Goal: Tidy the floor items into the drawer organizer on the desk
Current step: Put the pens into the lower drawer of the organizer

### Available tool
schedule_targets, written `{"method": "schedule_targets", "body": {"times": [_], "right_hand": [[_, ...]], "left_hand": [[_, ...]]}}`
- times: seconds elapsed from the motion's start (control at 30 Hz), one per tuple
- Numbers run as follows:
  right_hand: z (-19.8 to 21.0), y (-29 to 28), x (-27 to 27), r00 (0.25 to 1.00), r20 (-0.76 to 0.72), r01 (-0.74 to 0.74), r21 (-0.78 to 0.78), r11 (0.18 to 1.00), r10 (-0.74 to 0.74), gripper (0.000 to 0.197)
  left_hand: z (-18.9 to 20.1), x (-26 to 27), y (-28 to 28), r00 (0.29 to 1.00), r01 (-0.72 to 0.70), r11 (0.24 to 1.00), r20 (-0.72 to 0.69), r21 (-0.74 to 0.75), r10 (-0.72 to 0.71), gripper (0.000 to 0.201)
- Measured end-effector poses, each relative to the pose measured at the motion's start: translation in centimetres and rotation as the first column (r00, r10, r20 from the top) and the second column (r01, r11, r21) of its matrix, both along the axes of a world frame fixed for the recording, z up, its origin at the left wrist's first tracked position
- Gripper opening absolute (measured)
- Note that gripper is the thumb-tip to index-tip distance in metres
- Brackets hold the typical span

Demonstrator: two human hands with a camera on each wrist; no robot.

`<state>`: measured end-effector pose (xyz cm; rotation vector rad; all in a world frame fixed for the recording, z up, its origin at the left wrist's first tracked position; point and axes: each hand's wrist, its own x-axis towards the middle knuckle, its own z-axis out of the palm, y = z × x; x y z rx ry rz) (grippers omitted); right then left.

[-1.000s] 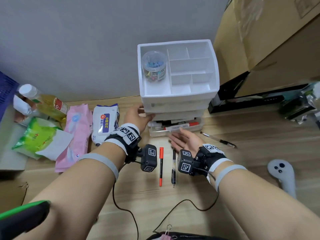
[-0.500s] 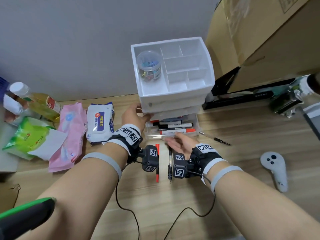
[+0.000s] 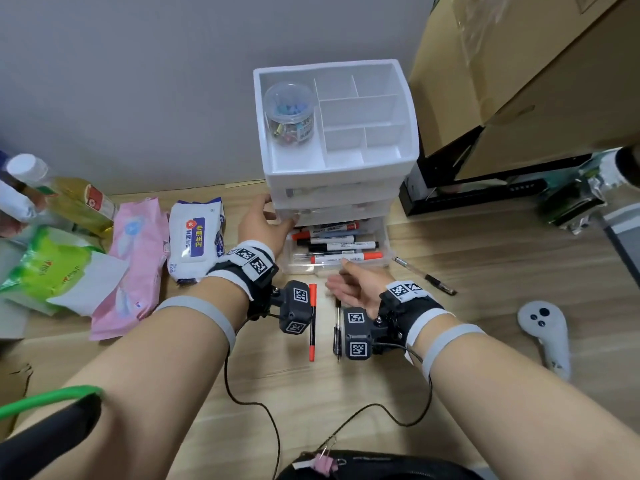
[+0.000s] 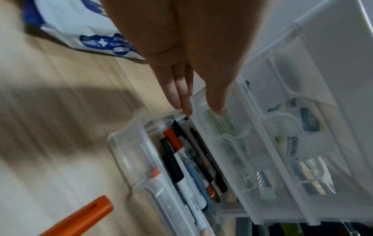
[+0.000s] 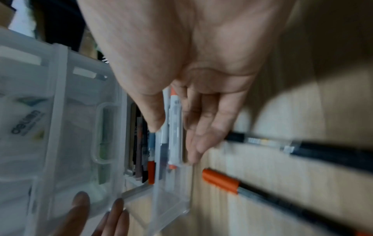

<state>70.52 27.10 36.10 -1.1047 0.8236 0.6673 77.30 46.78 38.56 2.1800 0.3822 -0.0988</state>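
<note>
Neither grip is clamped on anything: our left hand (image 3: 263, 226) lies with straight fingers against the left side of the drawer organizer (image 3: 337, 161), steadying it, while our right hand (image 3: 353, 289) hovers palm-up and relaxed just in front of the pulled-out bottom drawer (image 3: 337, 252), holding nothing.

Largest first: the wooden tabletop (image 3: 485, 306) carries everything. On it the organizer stands against the wall, its top tray divided into compartments, with a clear tub of clips (image 3: 290, 114) in the left one. Two upper drawers are pushed in; the left wrist view shows stationery behind their clear fronts. The bottom drawer is out and already holds a row of markers and pens lying side by side.

To the left lie wipe packs (image 3: 195, 240) and a bottle (image 3: 69, 195), well apart from the drawer. A white controller (image 3: 545, 327) sits at the right.

Smaller still, three loose pieces remain outside: an orange pen (image 3: 312, 322) and a dark pen (image 3: 337, 332) lying between our wrists, just in front of the drawer, and a black pen (image 3: 424, 275) off its right corner.

We judge the pen sorting well along but unfinished: those three still need picking up and dropping in, then the drawer closing. Whether the packs belong in the organizer we cannot tell.
</note>
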Motion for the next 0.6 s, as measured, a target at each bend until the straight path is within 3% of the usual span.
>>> {"method": "schedule_targets", "body": {"times": [0.07, 0.1, 0.13, 0.2, 0.27, 0.3, 0.33, 0.4, 0.43, 0.5, 0.6], "right_hand": [[0.6, -1.1, -0.4, 0.982, -0.027, -0.188, -0.151, 0.971, 0.186, 0.033], [0.7, -2.1, -0.5, 0.951, -0.022, -0.303, -0.268, 0.915, 0.309, 0.030], [0.6, -3.2, -0.6, 0.909, -0.001, -0.377, -0.429, 0.821, 0.417, 0.021], [0.7, -5.6, -0.9, 0.859, 0.022, -0.323, -0.751, 0.576, 0.511, 0.003], [0.6, -7.9, -1.5, 0.846, -0.054, -0.262, -0.909, 0.325, 0.530, 0.023], [0.5, -8.7, -1.7, 0.802, -0.137, -0.302, -0.933, 0.196, 0.581, 0.045], [0.2, -9.4, -2.0, 0.746, -0.216, -0.367, -0.923, 0.118, 0.630, 0.070], [-0.4, -9.9, -2.6, 0.667, -0.275, -0.458, -0.885, 0.089, 0.692, 0.110], [-0.9, -9.9, -2.9, 0.637, -0.298, -0.485, -0.872, 0.069, 0.711, 0.121], [-2.0, -9.7, -3.5, 0.567, -0.361, -0.488, -0.871, -0.051, 0.740, 0.118], [-3.0, -9.4, -4.5, 0.570, -0.334, -0.318, -0.932, -0.173, 0.750, 0.071]], "left_hand": [[-0.4, -1.0, 0.1, 0.998, -0.055, 0.998, -0.028, -0.033, 0.055, 0.057], [-0.8, -1.5, 0.3, 0.992, -0.105, 0.993, -0.071, -0.057, 0.101, 0.054], [-1.1, -2.1, 0.6, 0.980, -0.169, 0.982, -0.117, -0.082, 0.158, 0.048], [-2.3, -3.3, 1.3, 0.941, -0.241, 0.971, -0.244, 0.002, 0.234, 0.037], [-3.8, -4.7, 1.4, 0.887, -0.157, 0.981, -0.420, 0.110, 0.190, 0.038], [-4.4, -5.4, 1.3, 0.847, -0.075, 0.991, -0.517, 0.112, 0.123, 0.042], [-4.8, -6.1, 0.8, 0.806, -0.004, 0.996, -0.589, 0.092, 0.057, 0.047], [-4.9, -7.4, -0.6, 0.773, 0.117, 0.989, -0.633, 0.086, -0.037, 0.071], [-4.8, -7.9, -1.4, 0.773, 0.164, 0.982, -0.631, 0.097, -0.067, 0.085], [-4.6, -8.7, -3.2, 0.765, 0.248, 0.957, -0.636, 0.148, -0.100, 0.106], [-4.6, -9.8, -5.8, 0.744, 0.362, 0.896, -0.658, 0.256, -0.112, 0.116]]}}
